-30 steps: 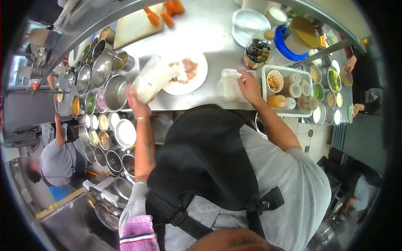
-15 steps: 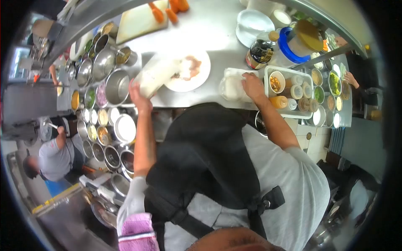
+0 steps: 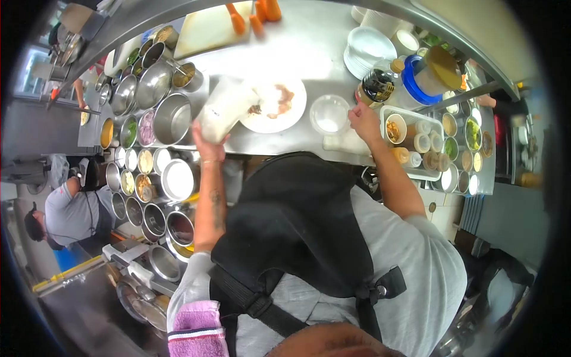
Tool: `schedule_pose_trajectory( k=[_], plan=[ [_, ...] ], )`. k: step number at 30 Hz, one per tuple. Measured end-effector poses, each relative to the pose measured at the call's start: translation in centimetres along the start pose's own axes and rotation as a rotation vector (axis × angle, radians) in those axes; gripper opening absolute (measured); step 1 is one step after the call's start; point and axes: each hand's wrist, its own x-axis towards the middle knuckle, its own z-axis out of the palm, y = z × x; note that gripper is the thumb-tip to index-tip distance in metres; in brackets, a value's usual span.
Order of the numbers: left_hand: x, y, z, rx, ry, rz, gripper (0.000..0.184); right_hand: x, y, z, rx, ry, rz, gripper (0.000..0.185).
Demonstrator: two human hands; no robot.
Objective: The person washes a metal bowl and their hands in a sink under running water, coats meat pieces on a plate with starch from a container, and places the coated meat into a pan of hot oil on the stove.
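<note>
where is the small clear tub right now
In the head view, right of centre, the clear tub sits on the steel counter between the white plate and the person's right hand.

Your left arm (image 3: 213,199) reaches forward, nearly straight, dark markings along its forearm, and your left hand (image 3: 207,146) is closed in a hold at the end of it; your right arm (image 3: 397,184) slants forward and inward, while your right hand (image 3: 365,124) (back of it facing up) has its fingers loosely bent
</note>
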Motion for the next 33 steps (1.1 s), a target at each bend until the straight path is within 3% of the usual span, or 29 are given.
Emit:
schedule_pose_trajectory(
  k=[2, 4, 6, 8, 10, 14, 16, 20, 21, 25, 27, 28, 30, 32, 33],
  plan=[
    [-0.5, 0.1, 0.5, -0.220, -0.007, -0.249, 0.069, 0.8, -2.9, -1.0, 0.182, -0.002, 0.057, 0.019],
    [-1.1, -0.3, 1.2, -0.238, 0.007, -0.256, 0.071, 2.6, -6.1, -1.0, 0.296, 0.068, -0.016, 0.017],
    [-1.1, -1.4, 1.2, -0.476, -0.181, -0.375, 0.071, 4.4, -9.9, 0.6, 0.177, 0.203, -0.144, 0.014],
    [-2.2, -0.9, 2.3, -0.546, -0.175, -0.355, 0.075, 4.5, -16.4, 1.2, 0.212, 0.289, -0.295, 0.013],
    [-2.5, -1.3, 1.5, -0.709, -0.358, -0.504, 0.080, 4.2, -21.4, 2.4, 0.217, 0.427, -0.604, 0.013],
    [-2.9, -1.9, -0.5, -0.751, -0.338, -0.600, 0.081, 0.0, -29.3, 3.8, 0.105, 0.437, -0.847, 0.012],
    [-2.8, -1.8, -2.0, -0.789, -0.388, -0.606, 0.081, -2.5, -31.3, 4.6, -0.024, 0.329, -1.168, 0.011],
    [-3.5, -1.4, -3.9, -0.726, -0.352, -0.605, 0.078, -5.6, -31.7, 6.9, 0.062, 0.151, -1.245, 0.017],
    [-3.5, -1.6, -4.3, -0.720, -0.357, -0.587, 0.078, -6.6, -31.5, 6.8, 0.045, 0.053, -1.183, 0.023],
    [-4.8, -0.5, -4.7, -0.640, -0.387, -0.601, 0.076, -9.1, -31.2, 6.6, -0.003, 0.007, -1.102, 0.032],
    [-5.6, -1.0, -4.5, -0.603, -0.388, -0.643, 0.075, -9.3, -30.1, 5.4, -0.118, -0.187, -0.987, 0.058],
    [-5.7, -1.0, -4.5, -0.569, -0.377, -0.653, 0.075, -9.8, -30.0, 4.3, -0.122, -0.168, -0.979, 0.058],
    [-6.8, -1.1, -4.0, -0.626, -0.495, -0.691, 0.071, -10.6, -31.5, 2.4, -0.114, -0.101, -1.090, 0.086],
    [-7.9, -0.9, -3.9, -0.593, -0.558, -0.746, 0.068, -10.3, -29.6, 2.5, -0.347, -0.212, -1.090, 0.105],
    [-7.7, -1.4, -4.3, -0.532, -0.623, -0.746, 0.069, -10.6, -29.7, 2.0, -0.311, -0.216, -1.090, 0.099]
  ],
)
